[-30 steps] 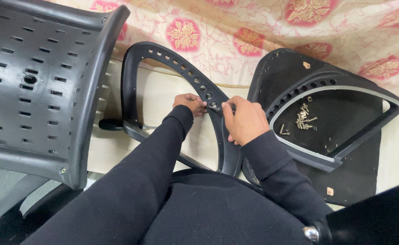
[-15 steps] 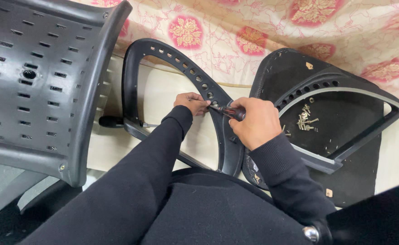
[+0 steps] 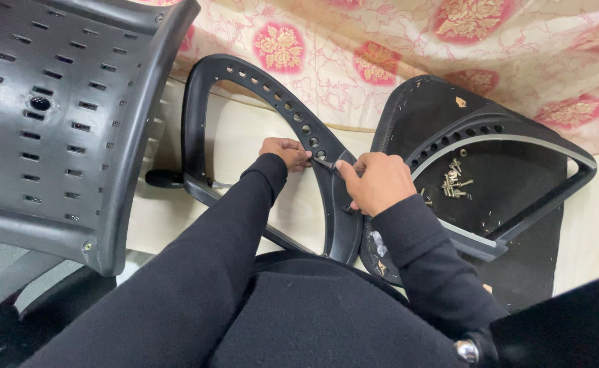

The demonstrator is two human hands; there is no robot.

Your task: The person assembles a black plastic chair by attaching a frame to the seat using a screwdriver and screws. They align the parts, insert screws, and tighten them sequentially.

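Note:
A black plastic chair armrest loop (image 3: 197,102) with a row of round holes stands in front of me. My left hand (image 3: 287,152) grips its perforated bar from the left. My right hand (image 3: 375,180) is closed around a small screwdriver (image 3: 326,164), whose tip points at a hole in that bar beside my left fingers. Both arms wear black sleeves.
A grey perforated chair back (image 3: 54,116) fills the left. At right a second black armrest (image 3: 510,143) lies on a black chair seat base (image 3: 422,112), with several loose screws (image 3: 452,180) on it. A floral pink cloth (image 3: 381,48) covers the back.
My right hand shifted slightly right and turned, bringing the screwdriver shaft into view at the armrest hole. My left hand stays on the bar.

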